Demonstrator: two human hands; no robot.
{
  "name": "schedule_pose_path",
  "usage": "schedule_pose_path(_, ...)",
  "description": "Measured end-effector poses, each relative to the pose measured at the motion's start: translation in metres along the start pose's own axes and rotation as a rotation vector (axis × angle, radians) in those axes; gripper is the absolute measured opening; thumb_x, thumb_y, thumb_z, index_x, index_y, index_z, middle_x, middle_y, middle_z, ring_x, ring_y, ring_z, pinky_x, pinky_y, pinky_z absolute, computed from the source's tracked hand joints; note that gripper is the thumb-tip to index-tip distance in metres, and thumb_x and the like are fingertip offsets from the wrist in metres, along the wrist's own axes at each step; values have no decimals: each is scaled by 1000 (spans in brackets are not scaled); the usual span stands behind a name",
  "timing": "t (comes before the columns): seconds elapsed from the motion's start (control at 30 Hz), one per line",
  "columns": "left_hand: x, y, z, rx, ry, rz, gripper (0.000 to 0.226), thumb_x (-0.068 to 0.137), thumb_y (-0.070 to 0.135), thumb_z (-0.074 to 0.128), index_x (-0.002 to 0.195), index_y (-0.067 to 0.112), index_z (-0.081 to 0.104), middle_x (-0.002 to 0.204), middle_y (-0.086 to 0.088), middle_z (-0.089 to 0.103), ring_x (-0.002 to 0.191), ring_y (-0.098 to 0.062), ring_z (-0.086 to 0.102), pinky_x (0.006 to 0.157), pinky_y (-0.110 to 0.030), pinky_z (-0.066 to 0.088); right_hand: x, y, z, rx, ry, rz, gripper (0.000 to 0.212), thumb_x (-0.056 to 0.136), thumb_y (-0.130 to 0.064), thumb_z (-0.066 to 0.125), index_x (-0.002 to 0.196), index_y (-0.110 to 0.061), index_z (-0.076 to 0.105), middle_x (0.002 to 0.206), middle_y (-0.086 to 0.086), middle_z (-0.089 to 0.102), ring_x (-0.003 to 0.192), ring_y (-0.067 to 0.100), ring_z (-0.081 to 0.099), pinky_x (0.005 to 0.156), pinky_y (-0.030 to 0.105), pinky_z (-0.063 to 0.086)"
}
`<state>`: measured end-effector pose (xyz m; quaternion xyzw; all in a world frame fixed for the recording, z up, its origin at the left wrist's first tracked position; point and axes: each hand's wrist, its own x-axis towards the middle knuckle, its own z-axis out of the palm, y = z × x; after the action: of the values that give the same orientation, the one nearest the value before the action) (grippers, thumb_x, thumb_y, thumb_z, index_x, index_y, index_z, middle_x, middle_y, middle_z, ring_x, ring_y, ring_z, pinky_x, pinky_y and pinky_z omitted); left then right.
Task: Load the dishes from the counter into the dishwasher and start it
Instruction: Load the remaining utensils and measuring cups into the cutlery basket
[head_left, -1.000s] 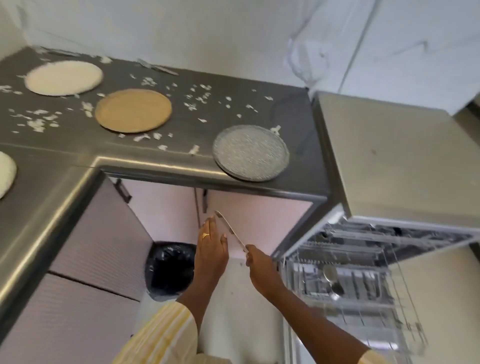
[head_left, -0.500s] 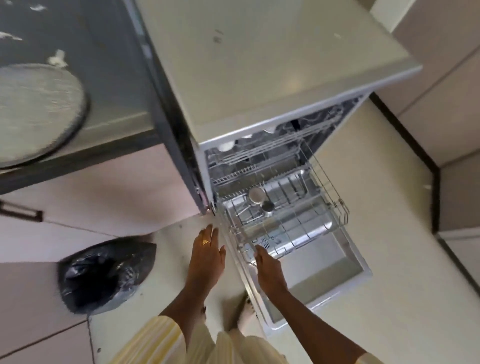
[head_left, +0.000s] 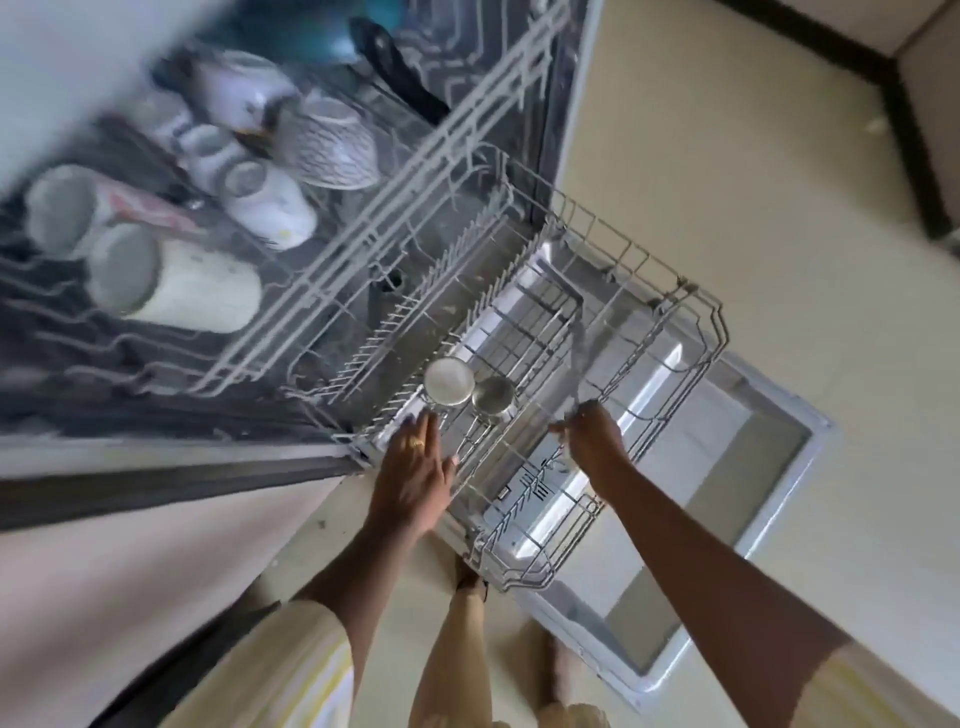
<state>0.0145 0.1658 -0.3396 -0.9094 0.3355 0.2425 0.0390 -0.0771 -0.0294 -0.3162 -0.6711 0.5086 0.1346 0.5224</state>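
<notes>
Both hands over pulled-out lower rack (head_left: 675, 332) of open dishwasher (head_left: 566, 78).
R hand (head_left: 592, 441) pinched shut on thin metal utensil (head_left: 579, 353), blurred, type unclear; held upright above rack's mid section, tip pointing away from the body. L hand (head_left: 413, 478) open, fingers spread flat, empty, at rack's near-left corner, fingertips just short of two steel cups (head_left: 449, 382). Cups sit side by side in rack, between the hands, nearer L. Upper rack (head_left: 332, 260) w/ white mugs (head_left: 171, 280) lying on sides and a patterned bowl (head_left: 332, 145) upside down, well beyond hands, top left. Door (head_left: 737, 467) dropped flat under lower rack, right of it. Striped sleeves at bottom edge.
</notes>
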Motion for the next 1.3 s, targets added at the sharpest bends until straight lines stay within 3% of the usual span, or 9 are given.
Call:
schedule_pose_path(0.17,76,-34,30,83,-15,6,70,98,42,29,148,0,3,156,-20,8,143,-32,14,118,-40,15,91,-12,36,42,16,99,24,93,-9,52,115,0,51,112,20,62,101,32,62,84,39,54)
schedule_pose_path(0.27,104,-50,39,124,-5,21,69,98,37,34,147,-3,7,155,-22,12,140,-35,19,116,-41,16,126,-21,55,-9,78,150,25,92,-5,49,117,-1,54,119,21,60,109,33,59,92,40,50)
schedule_pose_path(0.57,158,-55,54,60,-28,71,66,98,34,31,148,0,5,156,-19,9,141,-35,21,115,-41,21,171,-39,80,87,254,202,32,99,-7,29,120,-1,52,126,16,55,110,27,55,90,31,42)
schedule_pose_path(0.7,162,-51,61,46,-46,110,64,99,32,28,147,1,-2,156,-19,4,142,-32,17,115,-37,20,183,-48,91,194,288,206,32,99,-9,29,111,-5,59,115,11,60,70,15,52,64,18,36)
schedule_pose_path(0.77,162,-48,63,23,-44,105,63,100,29,29,147,0,-1,156,-19,4,142,-32,18,114,-36,21,187,-48,97,244,296,228,34,100,-11,28,110,-5,60,113,10,61,65,11,51,53,11,37)
schedule_pose_path(0.87,157,-43,62,-36,-12,86,63,99,28,33,148,1,3,157,-18,5,140,-33,24,109,-38,31,188,-48,102,316,285,220,34,101,-12,27,121,-1,53,124,15,54,98,24,54,73,20,35)
schedule_pose_path(0.97,156,-42,60,-66,-12,87,64,99,31,31,148,3,1,157,-15,0,139,-33,25,107,-39,38,189,-47,103,285,275,239,35,99,-9,28,114,1,58,116,17,60,78,19,50,65,20,34)
schedule_pose_path(1.2,153,-39,57,-82,-14,82,65,99,33,32,148,5,-1,158,-13,-3,141,-31,20,110,-37,34,195,-52,104,215,269,186,34,93,0,32,104,0,63,103,16,64,83,23,55,73,27,43)
schedule_pose_path(1.3,151,-39,57,-88,-14,80,66,99,33,32,148,3,-1,157,-15,-1,142,-32,19,112,-40,31,194,-48,105,179,268,149,32,94,-4,31,93,-1,63,88,11,61,75,21,54,65,27,41)
